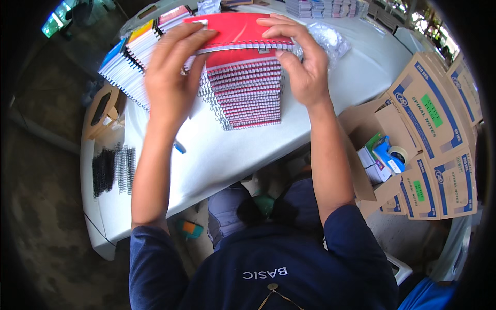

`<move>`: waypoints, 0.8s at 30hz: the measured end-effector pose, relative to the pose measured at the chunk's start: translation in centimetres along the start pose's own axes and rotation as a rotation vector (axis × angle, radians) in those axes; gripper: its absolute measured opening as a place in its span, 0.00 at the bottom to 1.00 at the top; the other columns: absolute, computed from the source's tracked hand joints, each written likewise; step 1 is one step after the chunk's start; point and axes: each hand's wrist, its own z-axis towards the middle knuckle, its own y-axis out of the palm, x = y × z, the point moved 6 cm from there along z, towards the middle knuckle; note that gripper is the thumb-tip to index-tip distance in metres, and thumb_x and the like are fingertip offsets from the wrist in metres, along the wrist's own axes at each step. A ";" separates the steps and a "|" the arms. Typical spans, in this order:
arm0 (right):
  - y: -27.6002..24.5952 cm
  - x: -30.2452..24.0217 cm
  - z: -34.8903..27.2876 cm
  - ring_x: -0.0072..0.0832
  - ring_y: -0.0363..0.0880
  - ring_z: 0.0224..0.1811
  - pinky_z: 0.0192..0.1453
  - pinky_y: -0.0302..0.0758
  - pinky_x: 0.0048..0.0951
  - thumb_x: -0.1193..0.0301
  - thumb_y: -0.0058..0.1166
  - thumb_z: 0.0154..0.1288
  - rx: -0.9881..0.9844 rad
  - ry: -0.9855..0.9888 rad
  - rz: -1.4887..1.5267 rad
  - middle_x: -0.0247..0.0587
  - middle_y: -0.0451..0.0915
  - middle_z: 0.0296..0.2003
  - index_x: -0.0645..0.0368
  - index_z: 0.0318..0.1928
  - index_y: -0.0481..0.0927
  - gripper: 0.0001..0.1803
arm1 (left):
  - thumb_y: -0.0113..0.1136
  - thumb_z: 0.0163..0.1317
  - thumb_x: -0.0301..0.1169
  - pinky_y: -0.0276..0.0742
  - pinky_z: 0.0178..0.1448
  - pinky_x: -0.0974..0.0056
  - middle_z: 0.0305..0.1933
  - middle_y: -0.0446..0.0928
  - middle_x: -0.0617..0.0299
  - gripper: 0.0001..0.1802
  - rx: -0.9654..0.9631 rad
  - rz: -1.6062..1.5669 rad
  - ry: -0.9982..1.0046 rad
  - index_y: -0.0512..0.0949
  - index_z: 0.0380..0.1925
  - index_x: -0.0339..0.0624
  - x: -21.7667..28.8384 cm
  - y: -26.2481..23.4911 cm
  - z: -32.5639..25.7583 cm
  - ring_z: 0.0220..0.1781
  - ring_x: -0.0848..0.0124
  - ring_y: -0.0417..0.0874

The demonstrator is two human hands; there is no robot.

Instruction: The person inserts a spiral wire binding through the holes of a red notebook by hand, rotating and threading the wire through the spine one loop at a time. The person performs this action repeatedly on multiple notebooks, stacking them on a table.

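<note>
Both hands up at the far side of the counter (232, 150), working a red notebook (237, 31) with a coil along its near edge. It's sitting over a stack of coil-bound notebooks (245, 93); can't tell if it's resting on top or being held just clear.

Left hand (173, 67): fingers are spreading a little over the left end of the cover, tips touching it, thumb standing apart below the coil edge. Hand is blurring, so can't tell if it's actually gripping.

Right hand (309, 70): fingers are curling over the right end, tips on the cover, thumb bearing on the coil edge. Thumb and fingers are standing partly apart, clamping the notebook between them.

Around it: more bound notebooks (139, 57) are leaning at left, clear plastic (333, 41) is lying crumpled beyond the right hand, black coils (105, 168) and silver coils (125, 168) are lying near the left forearm. Cardboard boxes (434, 116) are standing off to the right.
</note>
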 end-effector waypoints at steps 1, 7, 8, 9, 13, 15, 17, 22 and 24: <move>0.6 2.4 -0.4 0.34 0.72 0.55 0.63 0.63 0.30 0.79 0.41 0.50 -0.072 0.145 0.121 0.45 0.78 0.46 0.62 0.41 0.77 0.17 | 0.62 0.51 0.25 0.73 0.53 0.59 0.49 0.76 0.56 0.18 -0.048 0.040 -0.040 0.78 0.44 0.45 -1.5 2.0 -1.5 0.50 0.58 0.77; 2.4 7.1 -5.0 0.42 0.62 0.65 0.66 0.58 0.33 0.62 0.39 0.67 0.270 0.429 0.123 0.58 0.65 0.60 0.72 0.59 0.63 0.27 | 0.63 0.56 0.35 0.72 0.50 0.65 0.47 0.77 0.50 0.22 0.208 -0.020 -0.401 0.74 0.47 0.33 -4.3 4.9 -6.3 0.49 0.64 0.77; 3.0 7.3 -5.4 0.44 0.63 0.64 0.65 0.59 0.34 0.60 0.38 0.68 0.264 0.495 0.049 0.59 0.66 0.59 0.72 0.58 0.63 0.28 | 0.63 0.57 0.36 0.71 0.45 0.67 0.41 0.77 0.54 0.19 0.216 -0.111 -0.569 0.75 0.43 0.32 -5.2 5.8 -7.0 0.42 0.68 0.76; 3.4 7.6 -5.8 0.45 0.64 0.63 0.65 0.60 0.35 0.59 0.37 0.70 0.257 0.559 -0.024 0.60 0.66 0.58 0.72 0.58 0.64 0.28 | 0.62 0.58 0.36 0.71 0.40 0.70 0.35 0.77 0.57 0.17 0.225 -0.202 -0.737 0.76 0.40 0.32 -5.9 6.8 -7.9 0.36 0.72 0.75; 3.8 5.7 -5.9 0.52 0.71 0.55 0.58 0.68 0.38 0.63 0.36 0.71 0.335 0.497 -0.214 0.63 0.73 0.51 0.72 0.56 0.67 0.24 | 0.61 0.60 0.39 0.71 0.33 0.67 0.22 0.77 0.59 0.17 0.383 -0.290 -0.912 0.76 0.26 0.33 -5.8 7.1 -8.4 0.25 0.74 0.73; 3.4 6.1 -6.1 0.51 0.70 0.57 0.59 0.67 0.38 0.63 0.37 0.71 0.332 0.490 -0.232 0.63 0.71 0.53 0.71 0.58 0.65 0.24 | 0.59 0.61 0.39 0.72 0.36 0.68 0.26 0.77 0.60 0.16 0.317 -0.293 -0.927 0.76 0.31 0.32 -5.3 7.2 -8.3 0.28 0.72 0.74; 3.8 5.5 -6.1 0.47 0.67 0.60 0.62 0.62 0.36 0.64 0.38 0.71 0.333 0.486 -0.223 0.61 0.68 0.56 0.71 0.59 0.63 0.24 | 0.57 0.62 0.38 0.71 0.42 0.67 0.31 0.77 0.57 0.17 0.338 -0.365 -0.852 0.75 0.38 0.32 -7.0 6.3 -8.5 0.33 0.70 0.75; 1.4 1.8 -8.3 0.40 0.53 0.69 0.71 0.47 0.38 0.69 0.39 0.70 0.429 0.290 -0.061 0.56 0.55 0.65 0.70 0.65 0.51 0.29 | 0.57 0.56 0.35 0.61 0.64 0.58 0.60 0.66 0.45 0.28 -0.284 -0.036 -0.745 0.67 0.56 0.36 -14.4 2.2 -14.4 0.62 0.55 0.67; 2.4 -0.2 -10.2 0.40 0.54 0.68 0.71 0.47 0.40 0.71 0.40 0.68 0.381 0.261 -0.080 0.58 0.54 0.65 0.70 0.65 0.50 0.29 | 0.59 0.52 0.35 0.57 0.68 0.56 0.63 0.63 0.45 0.32 -0.707 0.345 -0.579 0.65 0.59 0.39 -15.4 2.8 -20.3 0.66 0.52 0.62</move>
